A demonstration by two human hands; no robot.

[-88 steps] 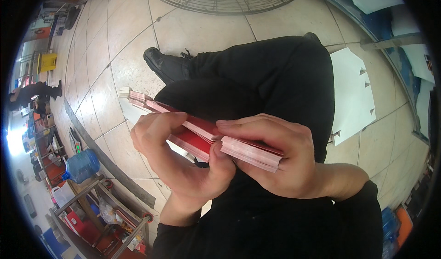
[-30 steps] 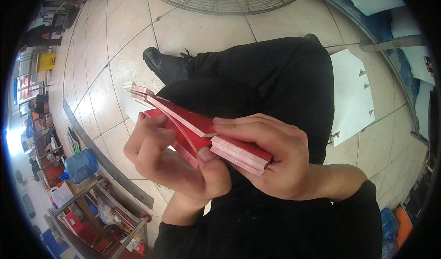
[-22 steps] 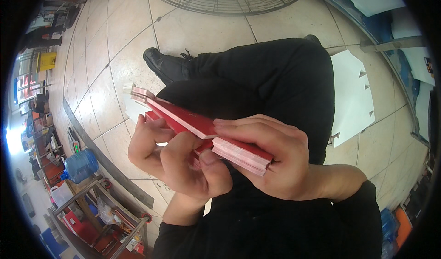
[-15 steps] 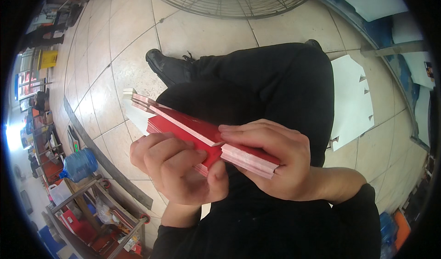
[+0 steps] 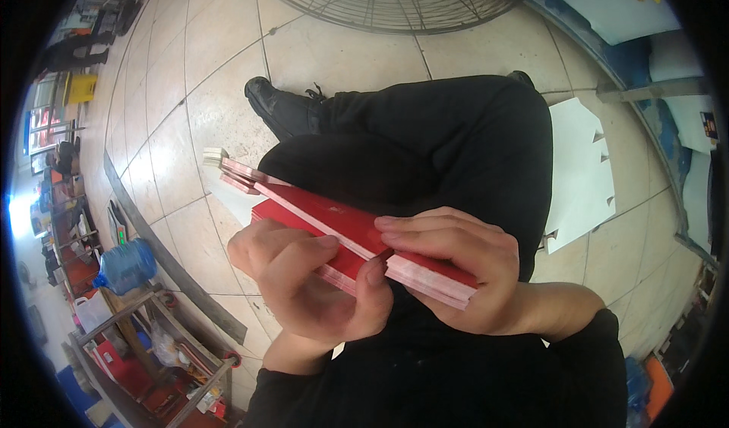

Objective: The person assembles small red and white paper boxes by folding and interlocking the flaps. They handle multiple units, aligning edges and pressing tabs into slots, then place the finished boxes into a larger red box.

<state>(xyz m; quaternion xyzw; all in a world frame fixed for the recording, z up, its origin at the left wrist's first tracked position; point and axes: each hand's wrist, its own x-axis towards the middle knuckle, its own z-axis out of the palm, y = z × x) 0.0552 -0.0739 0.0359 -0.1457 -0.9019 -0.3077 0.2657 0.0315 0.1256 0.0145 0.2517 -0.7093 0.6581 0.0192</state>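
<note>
A stack of red die-cut card pieces with pale pink cut edges is held over my lap, slanting from upper left to lower right. My left hand is closed on its near side, fingers curled over the red face and thumb tip by a notch in the edge. The right end of the stack is gripped by my right hand, with fingers on top; its thumb is hidden. At the far left end, narrow tabs stick out beside a cream-coloured block of layered edges.
A round wire fan guard stands ahead on the tiled floor. A white notched sheet lies right of my legs. To the left are a blue water jug and a metal-framed cart with assorted items.
Both hands and the stack have shifted slightly right. My left thumb has risen to the notched edge, and the left fingers have moved along the red face.
</note>
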